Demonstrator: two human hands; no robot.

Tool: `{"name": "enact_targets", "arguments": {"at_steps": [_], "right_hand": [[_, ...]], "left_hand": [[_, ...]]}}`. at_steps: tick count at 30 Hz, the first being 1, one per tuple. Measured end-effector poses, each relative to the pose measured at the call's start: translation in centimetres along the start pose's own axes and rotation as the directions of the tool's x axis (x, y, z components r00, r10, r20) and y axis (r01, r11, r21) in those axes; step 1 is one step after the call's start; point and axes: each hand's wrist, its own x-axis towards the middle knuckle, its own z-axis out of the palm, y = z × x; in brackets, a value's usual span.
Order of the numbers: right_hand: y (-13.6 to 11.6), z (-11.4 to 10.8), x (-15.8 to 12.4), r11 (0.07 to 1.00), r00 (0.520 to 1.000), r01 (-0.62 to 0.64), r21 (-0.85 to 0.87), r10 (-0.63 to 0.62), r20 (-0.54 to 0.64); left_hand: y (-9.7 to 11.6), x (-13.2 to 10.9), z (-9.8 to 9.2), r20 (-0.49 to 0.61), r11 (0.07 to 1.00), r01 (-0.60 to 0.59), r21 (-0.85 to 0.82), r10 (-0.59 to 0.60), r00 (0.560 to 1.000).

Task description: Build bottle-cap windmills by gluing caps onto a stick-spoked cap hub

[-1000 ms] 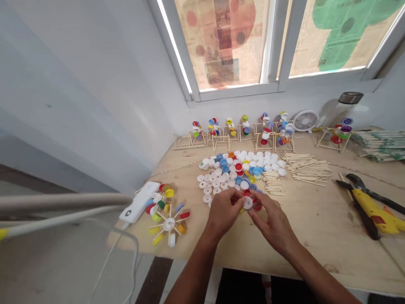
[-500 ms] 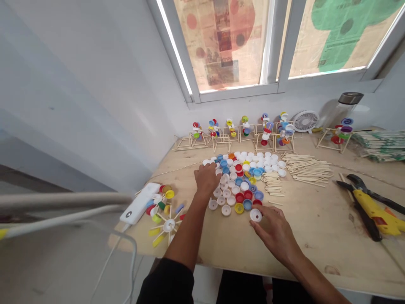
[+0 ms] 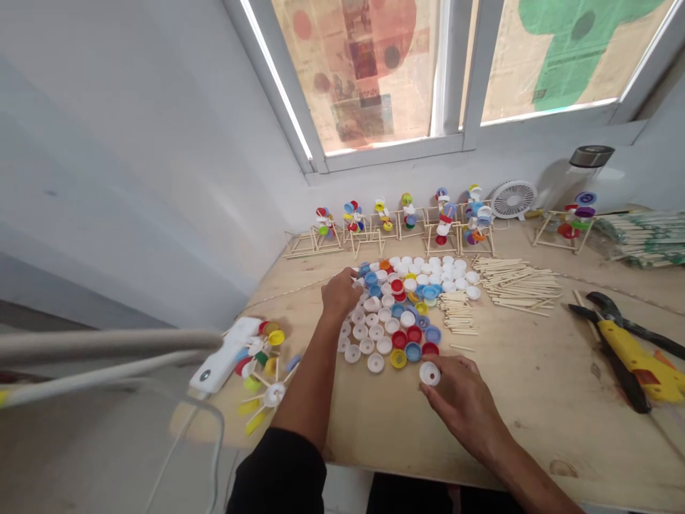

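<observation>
touching one white bottle cap (image 3: pixel 429 373)

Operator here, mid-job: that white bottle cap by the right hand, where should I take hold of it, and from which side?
Pinch the white bottle cap across its round rim, coming from the near side, where the right hand is. It lies flat on the plywood table, slightly apart from the other caps, so that side is free; the red cap just beyond it crowds the far side.

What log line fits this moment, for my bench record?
left hand at edge of multicoloured plastic bottle-cap heap | right hand at white round plastic bottle cap | plywood tabletop
</observation>
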Motion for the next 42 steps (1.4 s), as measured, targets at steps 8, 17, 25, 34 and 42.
{"name": "enact_targets", "arguments": {"at_steps": [8,17,25,34,42], "right_hand": [[-0.1,0.1,0.0,0.999,1.0,-0.006,0.042,0.005,0.013],[-0.4,-0.2,0.3,1.0,0.998,0.004,0.0,-0.004,-0.065],[-0.8,-0.2,0.2,0.992,0.99,0.106,-0.07,-0.112,-0.087],[-2.4,0.2,-1.8,0.972,0.984,0.174,-0.161,-0.179,-0.017],[1.7,-4.1,-1.3,0.944,0.992,0.122,-0.306,-0.106,0.068]], "left_hand": [[1.0,-0.1,1.1,0.001,0.999,-0.02,-0.024,0.02,1.0],[2.4,-7.5,-1.9,-0.134,0.922,-0.161,-0.353,0.121,0.984],[4.5,-18.0,-0.5,0.044,0.637,-0.187,-0.748,0.329,0.943],[4.4,-20.6,1.7,0.086,0.605,-0.038,-0.795,0.174,0.981],[2.3,-21.6,3.2,-0.049,0.773,-0.186,-0.606,0.197,0.979]]}}
